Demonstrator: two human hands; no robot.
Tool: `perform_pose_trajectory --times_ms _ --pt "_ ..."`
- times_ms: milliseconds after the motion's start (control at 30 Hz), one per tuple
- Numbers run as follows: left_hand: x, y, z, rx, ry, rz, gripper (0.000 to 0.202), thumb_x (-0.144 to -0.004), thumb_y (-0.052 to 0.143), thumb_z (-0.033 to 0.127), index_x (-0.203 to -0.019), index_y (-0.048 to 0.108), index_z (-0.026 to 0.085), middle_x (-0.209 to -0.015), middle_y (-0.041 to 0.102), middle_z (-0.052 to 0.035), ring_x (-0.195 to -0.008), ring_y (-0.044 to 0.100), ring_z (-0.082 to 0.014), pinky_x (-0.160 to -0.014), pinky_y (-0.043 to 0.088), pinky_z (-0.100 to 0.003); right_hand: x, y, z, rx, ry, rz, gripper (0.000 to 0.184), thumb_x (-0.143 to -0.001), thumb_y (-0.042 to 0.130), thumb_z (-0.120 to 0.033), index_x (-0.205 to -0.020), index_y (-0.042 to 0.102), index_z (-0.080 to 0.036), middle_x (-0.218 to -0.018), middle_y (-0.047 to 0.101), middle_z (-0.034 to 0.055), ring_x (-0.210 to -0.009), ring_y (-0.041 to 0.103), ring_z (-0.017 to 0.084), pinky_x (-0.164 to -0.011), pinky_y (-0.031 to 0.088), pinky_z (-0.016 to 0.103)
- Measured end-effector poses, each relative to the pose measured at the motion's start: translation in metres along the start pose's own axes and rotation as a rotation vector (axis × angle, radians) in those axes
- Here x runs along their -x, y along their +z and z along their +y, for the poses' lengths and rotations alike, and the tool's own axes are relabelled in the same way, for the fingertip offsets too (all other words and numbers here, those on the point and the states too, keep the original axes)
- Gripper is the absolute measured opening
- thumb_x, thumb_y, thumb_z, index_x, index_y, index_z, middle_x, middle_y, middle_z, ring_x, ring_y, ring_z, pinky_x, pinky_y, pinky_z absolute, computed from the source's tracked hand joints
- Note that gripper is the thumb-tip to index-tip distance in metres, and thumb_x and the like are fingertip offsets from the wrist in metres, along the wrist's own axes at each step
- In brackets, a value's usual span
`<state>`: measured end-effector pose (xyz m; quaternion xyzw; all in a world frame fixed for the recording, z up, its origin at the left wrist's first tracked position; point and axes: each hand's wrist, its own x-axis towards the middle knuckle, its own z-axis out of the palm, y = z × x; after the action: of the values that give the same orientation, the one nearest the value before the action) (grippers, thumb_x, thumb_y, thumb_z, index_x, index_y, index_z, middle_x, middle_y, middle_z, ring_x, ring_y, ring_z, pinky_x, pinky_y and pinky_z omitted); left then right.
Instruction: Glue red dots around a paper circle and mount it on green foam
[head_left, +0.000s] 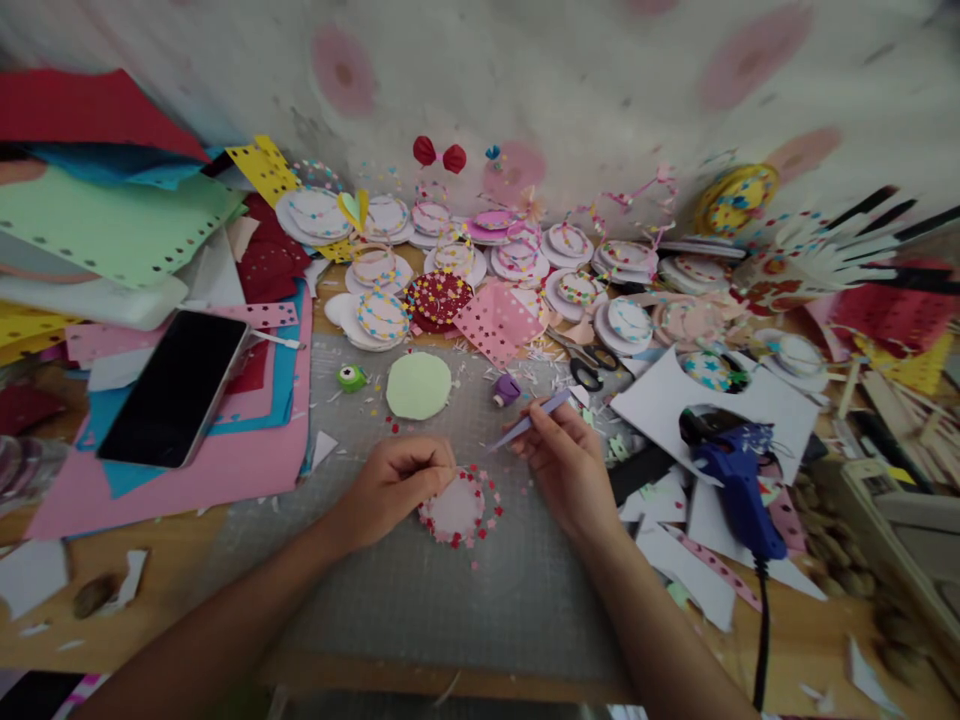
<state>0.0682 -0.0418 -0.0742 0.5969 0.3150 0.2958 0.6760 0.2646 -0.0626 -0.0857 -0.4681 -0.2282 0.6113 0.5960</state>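
My left hand is closed in a pinch at the upper left edge of a pale pink paper disc, whose rim is ringed with small red and pink stars. Purple tweezers sit in my right hand, their tips pointing down left, just above the disc and apart from it. Whether the tips hold a star is too small to tell. Beyond the hands lie a light green paper disc, a green craft punch and a purple craft punch, all on the grey cutting mat.
Decorated paper circles crowd the back. Black-handled scissors lie to the right, near a blue glue gun with a cord and white paper scraps. At left, a phone rests on coloured sheets.
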Motion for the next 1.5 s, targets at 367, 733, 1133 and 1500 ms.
perform_pose_trajectory --times_ms 367,733,1133,1500 --pt "0.0 0.0 0.001 -0.05 -0.015 0.006 0.024 -0.082 0.048 0.019 -0.059 0.044 0.017 -0.06 0.043 0.0031 -0.057 0.039 -0.01 -0.055 0.03 -0.024 0.003 0.002 0.004 0.121 -0.013 -0.102 0.023 -0.078 0.07 -0.039 -0.084 0.059 -0.02 -0.063 0.065 -0.0014 -0.051 0.055 0.01 -0.049 0.042 0.021" --pt "0.001 -0.001 0.001 -0.054 -0.002 0.007 0.025 -0.082 0.048 0.02 -0.058 0.044 0.016 -0.06 0.044 0.0027 -0.056 0.04 -0.0101 -0.055 0.03 -0.024 0.003 0.0 0.002 0.037 -0.024 -0.07 0.019 -0.078 0.071 -0.035 -0.083 0.061 -0.02 -0.066 0.065 -0.0013 -0.053 0.055 0.01 -0.05 0.042 0.02" --pt "-0.001 -0.001 0.005 -0.039 0.0 0.08 0.027 -0.086 0.05 0.026 -0.061 0.05 0.015 -0.063 0.048 0.0014 -0.055 0.041 -0.009 -0.053 0.032 -0.023 -0.002 -0.01 -0.006 0.249 -0.342 0.108 0.014 -0.083 0.065 -0.035 -0.086 0.059 -0.022 -0.069 0.061 -0.0022 -0.057 0.053 0.012 -0.057 0.042 0.025" --pt "-0.002 0.0 0.007 -0.189 -0.003 0.156 0.025 -0.084 0.052 0.022 -0.06 0.052 0.015 -0.062 0.049 0.0021 -0.057 0.045 -0.0094 -0.054 0.034 -0.022 -0.004 -0.018 -0.009 0.914 -0.613 -0.262 0.013 -0.087 0.053 -0.016 -0.082 0.063 -0.024 -0.075 0.063 0.0018 -0.067 0.058 0.017 -0.064 0.043 0.03"
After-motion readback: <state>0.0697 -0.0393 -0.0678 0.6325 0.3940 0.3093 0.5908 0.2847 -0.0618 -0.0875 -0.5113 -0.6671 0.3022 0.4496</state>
